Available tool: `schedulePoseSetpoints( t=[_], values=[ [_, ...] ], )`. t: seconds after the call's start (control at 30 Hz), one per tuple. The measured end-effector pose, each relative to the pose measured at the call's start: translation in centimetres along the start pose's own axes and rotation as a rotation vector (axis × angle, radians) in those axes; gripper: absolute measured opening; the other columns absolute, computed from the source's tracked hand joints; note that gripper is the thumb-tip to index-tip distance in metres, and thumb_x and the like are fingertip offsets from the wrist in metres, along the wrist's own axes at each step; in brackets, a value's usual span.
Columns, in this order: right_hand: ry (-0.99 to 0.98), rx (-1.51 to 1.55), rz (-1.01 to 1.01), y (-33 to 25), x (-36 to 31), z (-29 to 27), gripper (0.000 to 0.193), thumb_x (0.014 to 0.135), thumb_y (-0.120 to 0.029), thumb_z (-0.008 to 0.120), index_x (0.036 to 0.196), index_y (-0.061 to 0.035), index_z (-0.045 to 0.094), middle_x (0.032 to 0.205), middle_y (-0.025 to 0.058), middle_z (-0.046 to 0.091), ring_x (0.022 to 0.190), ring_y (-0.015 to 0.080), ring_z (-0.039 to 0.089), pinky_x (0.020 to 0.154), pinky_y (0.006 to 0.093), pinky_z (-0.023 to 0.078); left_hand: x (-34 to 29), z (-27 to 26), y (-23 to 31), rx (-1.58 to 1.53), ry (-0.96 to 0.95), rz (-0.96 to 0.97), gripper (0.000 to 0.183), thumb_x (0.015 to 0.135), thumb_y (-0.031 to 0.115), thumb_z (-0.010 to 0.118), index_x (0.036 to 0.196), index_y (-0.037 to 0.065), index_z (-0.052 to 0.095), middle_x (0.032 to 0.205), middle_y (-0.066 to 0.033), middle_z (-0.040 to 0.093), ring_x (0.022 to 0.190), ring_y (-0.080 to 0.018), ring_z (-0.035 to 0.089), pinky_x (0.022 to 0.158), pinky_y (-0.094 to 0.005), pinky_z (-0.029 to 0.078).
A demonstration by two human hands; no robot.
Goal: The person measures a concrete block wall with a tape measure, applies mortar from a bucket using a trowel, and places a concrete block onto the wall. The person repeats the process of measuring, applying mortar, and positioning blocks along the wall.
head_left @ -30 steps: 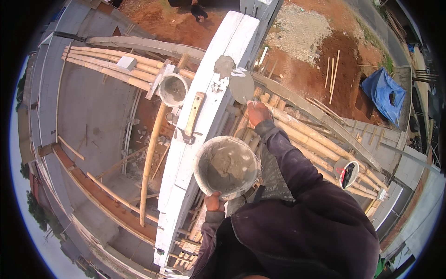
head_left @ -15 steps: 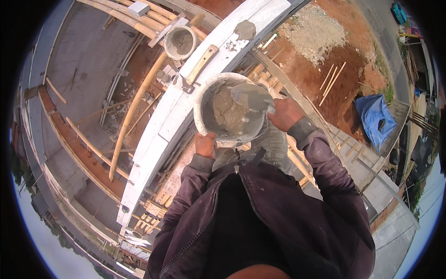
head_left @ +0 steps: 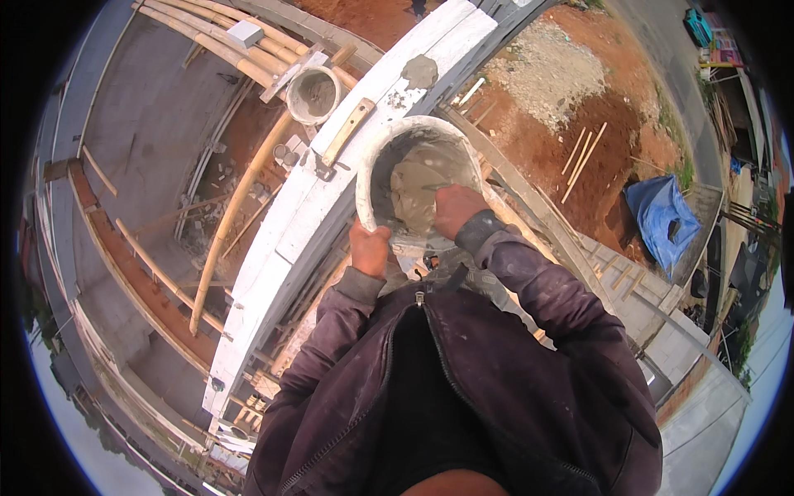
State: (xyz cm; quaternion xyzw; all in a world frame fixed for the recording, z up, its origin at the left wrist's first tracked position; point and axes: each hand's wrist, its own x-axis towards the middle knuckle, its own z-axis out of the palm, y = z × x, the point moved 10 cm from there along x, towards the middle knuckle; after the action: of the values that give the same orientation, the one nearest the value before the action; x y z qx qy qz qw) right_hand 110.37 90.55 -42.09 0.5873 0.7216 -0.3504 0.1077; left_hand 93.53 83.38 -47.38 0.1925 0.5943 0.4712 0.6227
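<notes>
Head: bucket (head_left: 380, 165), mouth and axis upward

no legible words, labels, brands, numbers or signs on anything in the head view

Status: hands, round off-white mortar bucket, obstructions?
Left hand gripping bucket rim. Right hand holding mostly hidden metal trowel in wet grey mortar. Wooden-handled tool beside bucket, on white ledge.
</notes>
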Motion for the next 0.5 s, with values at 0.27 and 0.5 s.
schedulePoseSetpoints(
  t=[0.27, 0.5],
  values=[
    [0.014, 0.220, -0.035, 3.0, 0.6, -1.4, 0.031, 0.083, -0.026, 0.064, 0.080, 0.0045, 0.067, 0.070, 0.0170, 0.066, 0.064, 0.0321, 0.066, 0.060, 0.0402, 0.052, 1.2, 2.7, -0.2, 0.101, -0.074, -0.028, 0.050, 0.075, -0.010, 0.050, 0.124, -0.005, 0.051, 0.097, -0.0051, 0.058, 0.081, -0.0130, 0.054, 0.072, -0.0265, 0.046],
    [-0.232, 0.551, 0.015, 10.6, 0.9, -8.9, 0.028, 0.081, -0.025, 0.069, 0.086, 0.0021, 0.067, 0.073, 0.0141, 0.066, 0.061, 0.0242, 0.062, 0.058, 0.0381, 0.050, 2.6, 4.2, -2.5, -0.209, -0.011, -0.183, 0.048, 0.074, -0.010, 0.050, 0.121, -0.005, 0.053, 0.104, -0.0108, 0.063, 0.092, -0.0221, 0.064, 0.079, -0.0358, 0.055]
  ],
)
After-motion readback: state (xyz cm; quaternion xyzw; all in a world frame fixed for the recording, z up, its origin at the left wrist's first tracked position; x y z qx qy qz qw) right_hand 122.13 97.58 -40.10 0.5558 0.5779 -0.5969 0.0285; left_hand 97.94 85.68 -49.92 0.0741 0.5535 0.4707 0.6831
